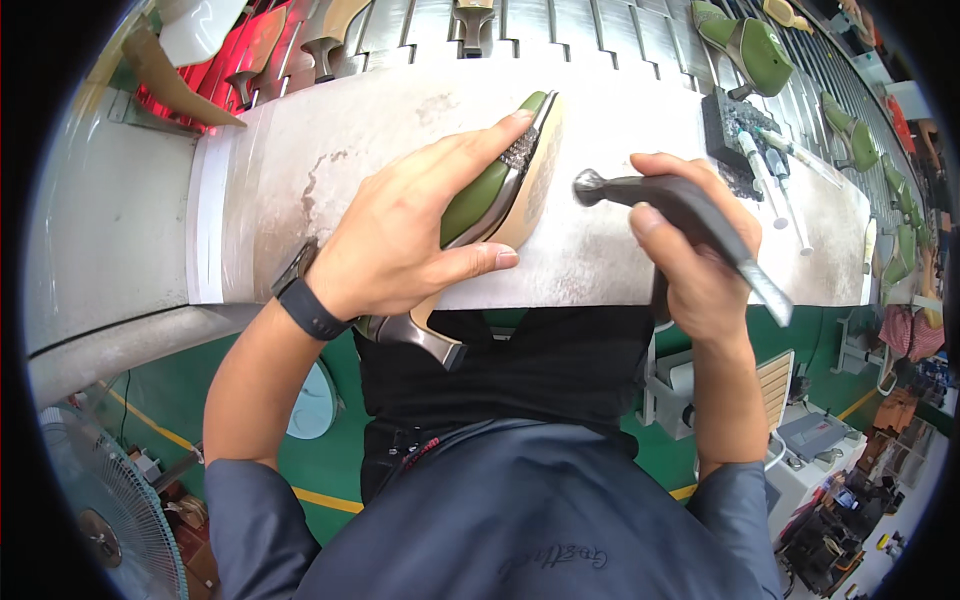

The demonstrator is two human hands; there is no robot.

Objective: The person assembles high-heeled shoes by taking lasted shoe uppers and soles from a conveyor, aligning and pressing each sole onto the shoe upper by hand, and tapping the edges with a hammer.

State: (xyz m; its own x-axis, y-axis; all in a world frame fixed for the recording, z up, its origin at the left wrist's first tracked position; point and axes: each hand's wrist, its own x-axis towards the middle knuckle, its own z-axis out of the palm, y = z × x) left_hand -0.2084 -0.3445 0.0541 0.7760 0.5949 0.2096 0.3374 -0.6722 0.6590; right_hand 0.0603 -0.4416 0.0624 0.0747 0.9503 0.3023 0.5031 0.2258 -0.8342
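Note:
My left hand is wrapped around a green high-heeled shoe lying on its side, with its pale sole turned to the right. A glittery band crosses the shoe near the toe, and its metallic heel juts past the bench's near edge. In my right hand is a dark hammer, held above the bench. Its round face points left toward the shoe without touching it, while the flat, narrow end points down to the right. My fingers hide most of its handle.
A stained, pale-covered bench lies beneath my hands. To the right, a black block has several syringes beside it. Beyond runs a slatted metal conveyor, carrying green shoes at the right. A fan stands at lower left.

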